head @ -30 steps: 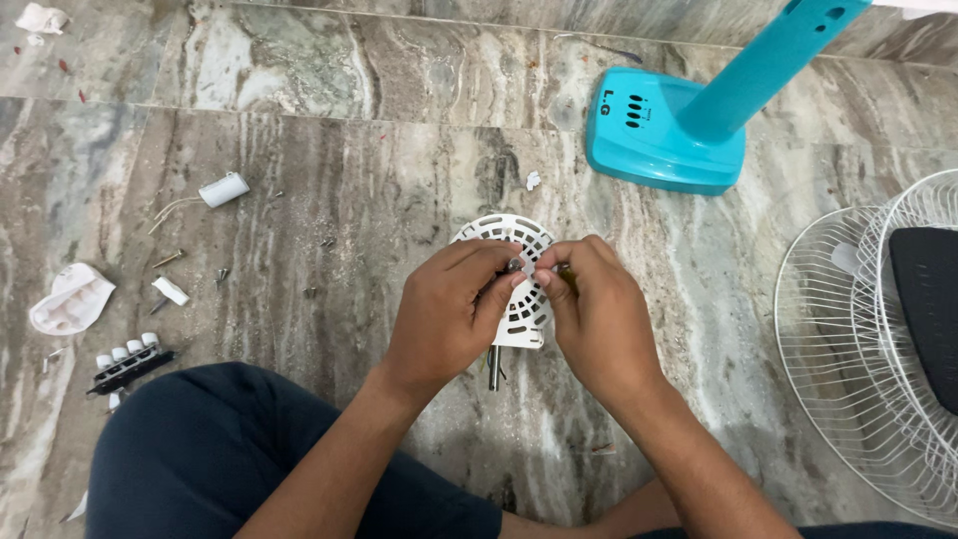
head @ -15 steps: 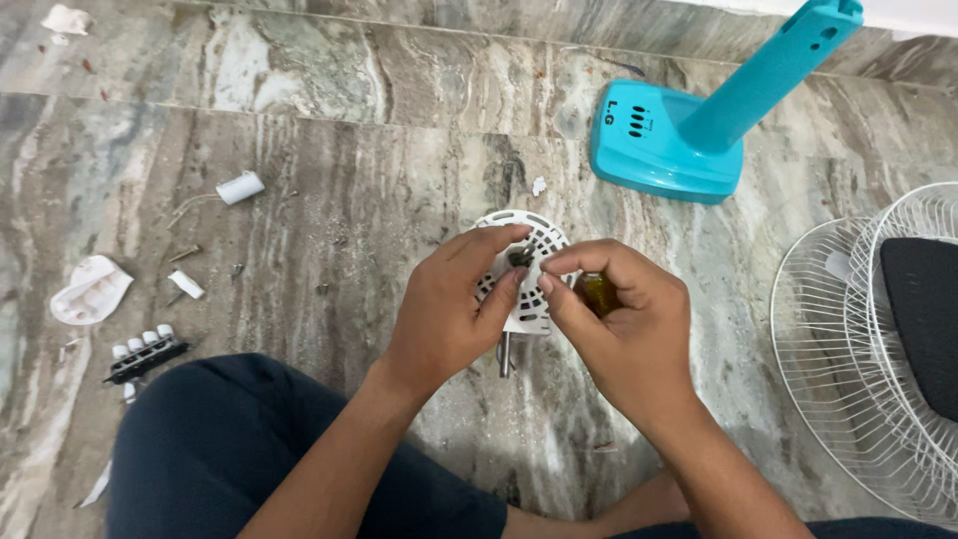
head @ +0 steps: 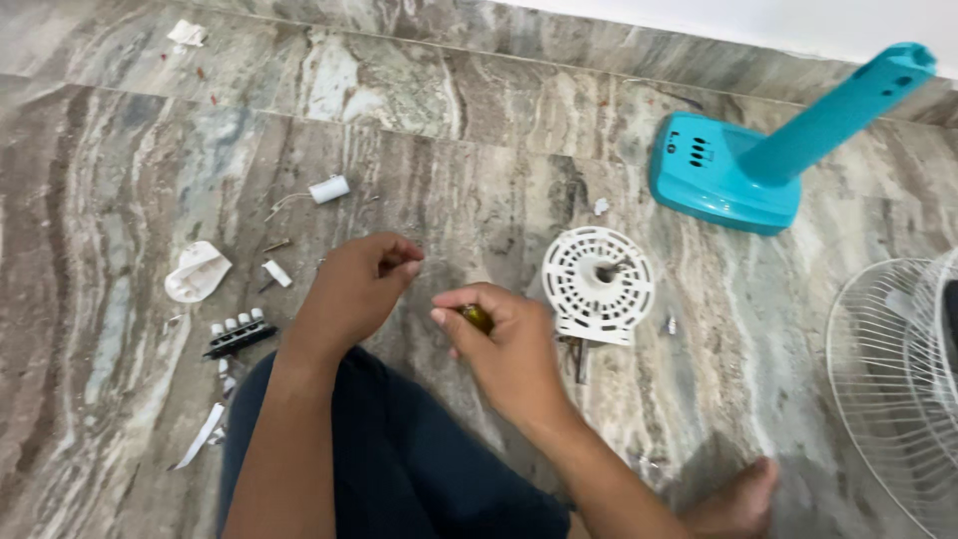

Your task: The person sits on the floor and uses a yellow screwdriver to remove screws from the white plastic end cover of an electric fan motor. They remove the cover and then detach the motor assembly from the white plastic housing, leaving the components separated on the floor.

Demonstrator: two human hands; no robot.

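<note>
While the person sits on the marble floor [head: 479, 150], the right hand [head: 504, 349] is curled shut around a small dark yellow-brown tool handle [head: 476, 317]. Only its end peeks out by the thumb, so which way its long side points is hard to tell; it seems to aim up and left. The left hand [head: 354, 284] is closed too, with fingertips pinched together, maybe on something tiny that is too small to see.

Just right of the right hand lies a round white grille cover [head: 599, 282], flat on the floor, with a metal rod [head: 579, 359] poking out under its near edge. Farther right stand the teal fan base [head: 723, 180] and a white wire guard [head: 898, 379] at the edge. Left of the hands are a black switch strip [head: 238, 334] and small white bits. Bare floor lies open between the hands and the far step.
</note>
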